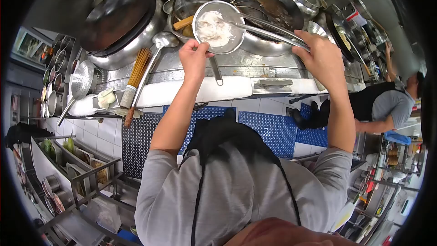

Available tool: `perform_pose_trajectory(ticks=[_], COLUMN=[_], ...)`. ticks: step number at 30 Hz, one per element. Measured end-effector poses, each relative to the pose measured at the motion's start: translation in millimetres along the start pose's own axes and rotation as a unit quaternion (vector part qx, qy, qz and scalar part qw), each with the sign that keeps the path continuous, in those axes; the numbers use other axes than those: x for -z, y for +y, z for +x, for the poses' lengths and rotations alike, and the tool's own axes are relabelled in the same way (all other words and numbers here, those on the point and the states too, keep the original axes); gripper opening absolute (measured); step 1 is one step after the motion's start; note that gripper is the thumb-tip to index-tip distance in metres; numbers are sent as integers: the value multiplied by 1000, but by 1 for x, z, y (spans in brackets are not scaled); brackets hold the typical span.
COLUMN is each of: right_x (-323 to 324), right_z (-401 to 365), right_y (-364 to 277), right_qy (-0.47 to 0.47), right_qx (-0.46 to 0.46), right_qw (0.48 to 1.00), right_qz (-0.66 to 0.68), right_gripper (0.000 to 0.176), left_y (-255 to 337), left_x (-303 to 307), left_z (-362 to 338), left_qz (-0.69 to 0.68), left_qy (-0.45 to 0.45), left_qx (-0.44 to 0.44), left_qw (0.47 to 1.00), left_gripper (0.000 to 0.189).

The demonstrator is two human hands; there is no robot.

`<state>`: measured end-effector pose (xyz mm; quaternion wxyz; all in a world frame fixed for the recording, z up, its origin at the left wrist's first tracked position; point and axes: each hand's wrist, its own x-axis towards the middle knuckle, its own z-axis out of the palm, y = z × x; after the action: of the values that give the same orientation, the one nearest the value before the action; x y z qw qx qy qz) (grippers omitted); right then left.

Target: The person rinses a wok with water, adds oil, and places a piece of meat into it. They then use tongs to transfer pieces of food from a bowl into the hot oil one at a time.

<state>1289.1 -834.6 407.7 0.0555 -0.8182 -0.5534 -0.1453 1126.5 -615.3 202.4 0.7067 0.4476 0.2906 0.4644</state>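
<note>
My left hand [195, 59] pinches the near rim of a round metal bowl [237, 41], held over the stove front. White, wet-looking coated food [214, 29] lies in the bowl. My right hand [323, 57] is closed around long metal tongs [268, 32]. One arm of the tongs reaches into the bowl at the food; the other passes by the bowl's right side, and its tip is hard to make out. Below the bowl a flat metal handle [215, 68] with a hanging hole sticks out; what it belongs to is hidden. Behind the bowl is a wire strainer [193, 0].
A wok with brown liquid [268, 7] sits behind the tongs, a dark wok [116, 20] at left. A ladle [157, 50], bamboo brush [135, 75] and perforated skimmer [82, 81] lie on the left counter. White cloth [195, 90] lines the edge. A co-worker [387, 102] stands at right.
</note>
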Motion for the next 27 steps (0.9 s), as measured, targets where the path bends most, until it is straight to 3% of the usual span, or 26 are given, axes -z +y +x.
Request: perform_pose_trajectory(ticks=[7,16,23,27], right_x=[13,12,-55,-135], right_z=[-15,-16,43,113], right_y=[-5,20,92,139], right_qy=[27,93,72,-17], right_qx=[-12,-91,-133,-204], right_qw=[998,991,983,973], right_qz=[-55,-22,-106,-106], right_gripper=[31,32,25,22], left_y=[2,-13,-31,-32], left_x=[-8,-24,-36,-32], left_z=[-3,21,19,2], left_qz=[33,31,11,4], left_qy=[-16,-2,9,9], left_qx=[-40,16,90,120], left_qw=[999,999,996,993], left_gripper=[27,28,25,25])
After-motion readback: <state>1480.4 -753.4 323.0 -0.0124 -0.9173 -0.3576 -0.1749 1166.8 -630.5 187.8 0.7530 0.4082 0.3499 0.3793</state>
